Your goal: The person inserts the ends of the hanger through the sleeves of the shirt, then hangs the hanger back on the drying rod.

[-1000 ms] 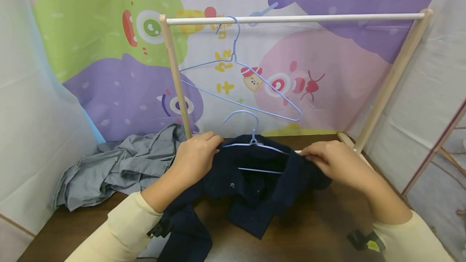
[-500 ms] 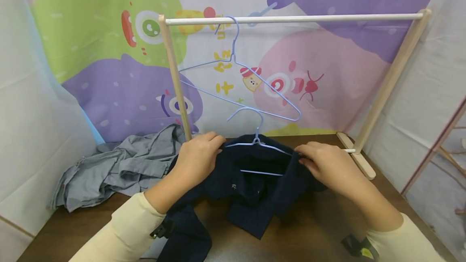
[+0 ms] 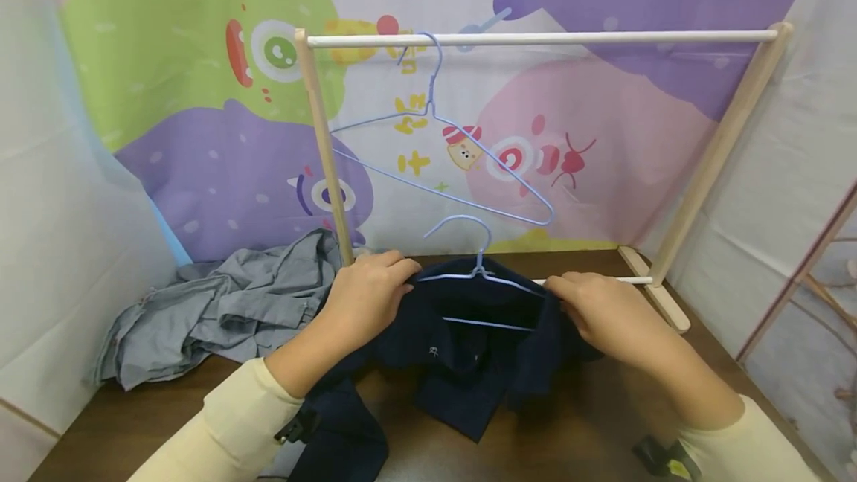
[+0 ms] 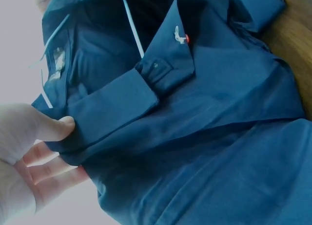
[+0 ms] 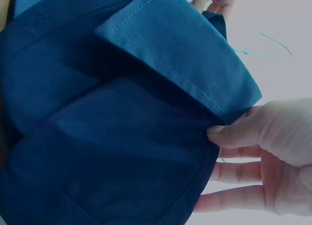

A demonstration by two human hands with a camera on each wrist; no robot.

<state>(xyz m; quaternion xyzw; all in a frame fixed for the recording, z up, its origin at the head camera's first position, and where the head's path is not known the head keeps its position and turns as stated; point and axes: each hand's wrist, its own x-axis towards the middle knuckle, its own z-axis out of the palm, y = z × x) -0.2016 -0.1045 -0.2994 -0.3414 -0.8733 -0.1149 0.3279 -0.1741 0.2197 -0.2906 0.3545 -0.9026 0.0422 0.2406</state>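
Currently, navy shirt (image 3: 402, 337): between the two hands, collar end raised toward the rack, lower folds trailing down over the brown surface (image 3: 428, 460), more of them on the left side.
Left hand (image 3: 367, 294): pinches the shirt at the left of the collar; left wrist view shows the thumb on top of the cloth, other fingers behind it.
Right hand (image 3: 605, 312): pinches the opposite side of the collar; right wrist view has the thumb at the cloth edge, fingers spread behind.
Shirt hanger (image 3: 479, 271): light blue wire, sits in the neck opening between the hands. Hook sticks up out of the collar, clear of the rod. Shoulder wires run out toward both hands; can't tell if fingers touch them. Lower wire crosses inside the opening.
Emblem (image 3: 433, 351): small, pale, on the shirt front, nearer the left hand.
Spare hanger (image 3: 431, 106): same blue wire, bare, hooked on the white rod (image 3: 569, 39) above and behind the shirt.
Rack posts (image 3: 719, 162): pale wood, one at each end of the rod; left one stands just behind the left hand.
Grey garment (image 3: 234, 311): crumpled on the surface, left of the left hand.
Backdrop (image 3: 221, 169): cartoon print, behind the rack.
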